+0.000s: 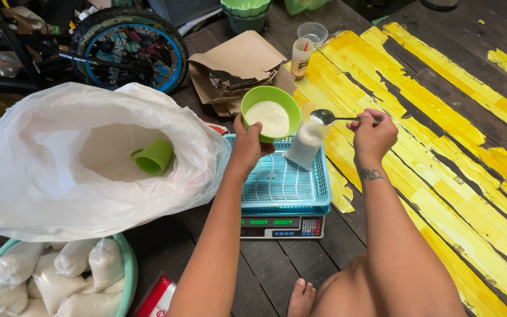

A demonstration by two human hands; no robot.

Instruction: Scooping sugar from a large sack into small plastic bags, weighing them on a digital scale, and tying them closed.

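The person's bare foot (301, 295) is resting on the dark plank floor just below the digital scale (283, 226), nearest the camera. Above the scale, the left hand (247, 144) is gripping a green bowl (271, 114) of white powder, fingers wrapped around its side. The right hand (374, 136) is pinching the handle of a metal spoon (327, 116), holding its bowl over the open top of a small clear bag (305, 144) partly filled with the same white powder. That bag is standing upright in the far right corner of the blue plastic basket (280, 185), which is sitting on the scale. Left of the scale, a large white sack (42, 176) is lying open with a green cup (154, 157) resting on the powder inside. Below the sack, a green basin (129, 270) is holding filled, tied bags (60, 273). Beyond the scale, folded brown cardboard (239, 67) is piled beside a small bottle (301, 57) and a clear cup (313, 32), with a bicycle wheel (130, 50) further left. Right of the scale, yellow tape strips (441, 147) are crossing the floor.
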